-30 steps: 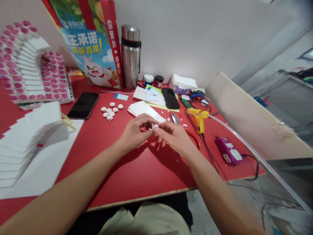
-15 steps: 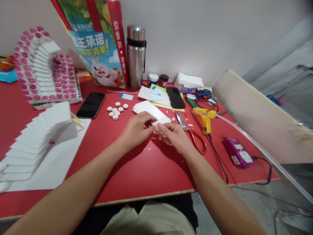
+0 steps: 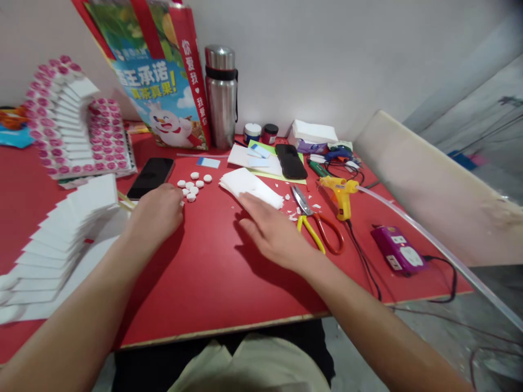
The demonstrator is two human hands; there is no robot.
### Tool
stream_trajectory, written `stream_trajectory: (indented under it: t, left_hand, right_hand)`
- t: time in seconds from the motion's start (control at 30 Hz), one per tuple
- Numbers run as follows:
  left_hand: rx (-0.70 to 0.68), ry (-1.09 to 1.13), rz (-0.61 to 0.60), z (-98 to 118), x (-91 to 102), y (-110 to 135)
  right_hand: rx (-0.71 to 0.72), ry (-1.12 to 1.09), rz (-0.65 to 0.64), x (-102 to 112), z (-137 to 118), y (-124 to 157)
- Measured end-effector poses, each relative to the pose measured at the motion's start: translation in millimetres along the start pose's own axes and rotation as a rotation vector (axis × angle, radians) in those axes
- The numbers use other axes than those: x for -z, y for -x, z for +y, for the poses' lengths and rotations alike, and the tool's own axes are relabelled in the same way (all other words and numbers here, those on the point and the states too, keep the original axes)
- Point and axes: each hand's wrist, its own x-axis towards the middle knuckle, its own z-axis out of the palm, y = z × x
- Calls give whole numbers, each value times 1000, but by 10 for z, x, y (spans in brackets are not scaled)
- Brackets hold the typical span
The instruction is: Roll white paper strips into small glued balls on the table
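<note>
My left hand point(image 3: 160, 213) is closed, its fingers curled down in front of the black phone point(image 3: 150, 177) and left of a cluster of small white discs point(image 3: 191, 188). A pale speck shows at its fingertips, but what they hold is hidden. My right hand point(image 3: 272, 231) is open, palm down, with its fingertips at the near edge of a stack of white paper pieces point(image 3: 253, 187). Red-and-yellow-handled cutters point(image 3: 302, 200) lie to the right of it among white scraps. To the left, a fanned row of folded white pieces point(image 3: 67, 234) rests on a white sheet.
A yellow glue gun point(image 3: 342, 197) with a long clear stick stands right of the cutters, near a purple power socket point(image 3: 398, 250). Behind are a steel flask point(image 3: 221, 103), a printed bag point(image 3: 163, 92), a second phone point(image 3: 291, 161) and a pink-and-white model point(image 3: 77, 125).
My hands were together over the paper stack and have parted. The left has moved left beside the discs, while the right has opened out. The cutters' yellow handle now shows.
</note>
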Motion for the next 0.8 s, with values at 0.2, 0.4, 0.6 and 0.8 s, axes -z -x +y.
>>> stream_trajectory:
  t: [0.2, 0.4, 0.6, 0.8]
  left_hand:
    - [17, 11, 37, -8, -18, -48]
    - [60, -60, 88, 45, 153, 17]
    - [-44, 114, 180, 345, 278, -30]
    - [-261, 369, 206, 544, 100, -160]
  right_hand:
    - [57, 186, -316, -513, -203, -429]
    - [-21, 252, -301, -681, -313, -322]
    - [-10, 255, -309, -350, -177, 382]
    - [-106, 370, -251, 37, 11, 805]
